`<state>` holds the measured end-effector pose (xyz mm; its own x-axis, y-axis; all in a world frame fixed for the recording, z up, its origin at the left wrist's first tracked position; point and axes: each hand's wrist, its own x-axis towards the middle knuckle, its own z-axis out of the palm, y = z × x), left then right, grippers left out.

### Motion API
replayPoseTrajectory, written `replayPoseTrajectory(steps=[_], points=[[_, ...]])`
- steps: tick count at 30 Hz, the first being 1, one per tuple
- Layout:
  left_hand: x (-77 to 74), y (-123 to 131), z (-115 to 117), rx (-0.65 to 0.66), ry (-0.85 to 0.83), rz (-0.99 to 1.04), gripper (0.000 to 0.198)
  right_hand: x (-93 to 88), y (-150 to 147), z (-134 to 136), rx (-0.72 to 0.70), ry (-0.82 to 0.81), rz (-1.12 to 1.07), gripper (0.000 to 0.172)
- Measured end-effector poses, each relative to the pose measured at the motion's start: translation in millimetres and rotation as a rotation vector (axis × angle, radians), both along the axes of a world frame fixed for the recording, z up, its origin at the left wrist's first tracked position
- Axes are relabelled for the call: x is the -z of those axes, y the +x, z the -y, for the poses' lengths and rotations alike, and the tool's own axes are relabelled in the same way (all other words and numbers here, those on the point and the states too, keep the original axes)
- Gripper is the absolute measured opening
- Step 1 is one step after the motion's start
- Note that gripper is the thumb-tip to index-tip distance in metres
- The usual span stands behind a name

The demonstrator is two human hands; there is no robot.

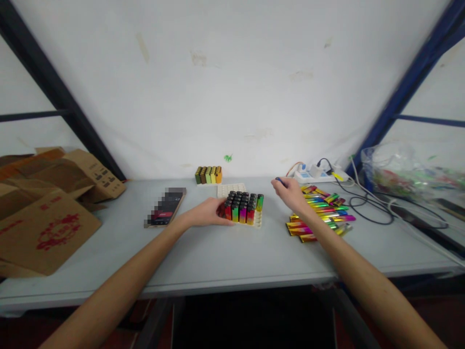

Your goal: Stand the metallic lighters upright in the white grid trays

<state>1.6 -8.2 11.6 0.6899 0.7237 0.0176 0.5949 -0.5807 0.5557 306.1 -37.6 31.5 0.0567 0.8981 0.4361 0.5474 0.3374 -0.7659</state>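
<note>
Along the left edge of my worktop lie cardboard boxes, then a phone. My left hand clasps the left end of a white tray at mid-worktop, thumb at its front corner. Upright black-topped lighters fill most of it; in its right-hand column one stands at the back, with bare holes in front. By the back edge are a block of lighters and a second tray. My right hand, fingers closed, pinches a dark blue piece, mostly hidden. Further right lie loose metallic-coloured lighters, and behind them a power strip. I'd judge it best to brace the tray without squeezing, and keep my right wrist from brushing the loose ones.
</note>
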Motion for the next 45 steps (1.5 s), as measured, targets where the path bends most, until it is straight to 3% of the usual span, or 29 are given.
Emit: replayPoseTrajectory(steps=[4,11,16,23,28,34,45], points=[[-1.3,1,1,0.003,-0.006,0.004,0.057,4.6,-5,-1,0.010,-0.009,0.080,0.037],[-1.0,0,0,0.001,0.008,-0.023,0.057,0.6,-12,5,-0.082,-0.002,0.134,0.048],[-1.8,0,1,0.010,0.000,-0.005,0.055,-1.5,-10,7,-0.155,-0.002,0.153,0.044],[-4.2,2,3,0.018,-0.013,0.018,0.055,-6.5,-4,8,-0.131,0.182,0.344,0.047],[-2.1,1,1,0.012,-0.011,0.011,0.054,-13.2,-1,15,-0.223,0.094,0.357,0.041],[-1.1,1,1,0.015,-0.001,0.011,0.058,-6.0,-1,12,-0.377,0.039,0.387,0.029],[-0.2,0,0,0.001,-0.008,0.006,0.061,-6.4,-1,13,-0.390,0.035,0.444,0.029]])
